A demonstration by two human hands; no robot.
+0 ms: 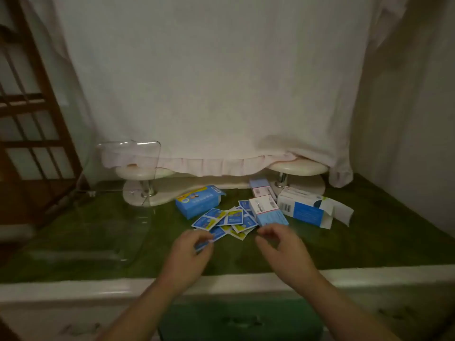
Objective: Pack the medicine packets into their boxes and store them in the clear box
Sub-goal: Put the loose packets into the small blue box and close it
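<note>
Currently, left hand (189, 251) pinches 1 blue packet (203, 244) by its edge. Right hand (280, 244) hovers apart from it, fingers loosely curled, nothing seen in them. Loose packets (229, 219) lie fanned on the green top (369, 242), between blue box (197, 201) and small box (267, 212). Clear box (110, 230) stands well left, lid raised. Assessment: packets look light, thin and slick, so likely to slide. Pinch at edges and stack before loading.
</note>
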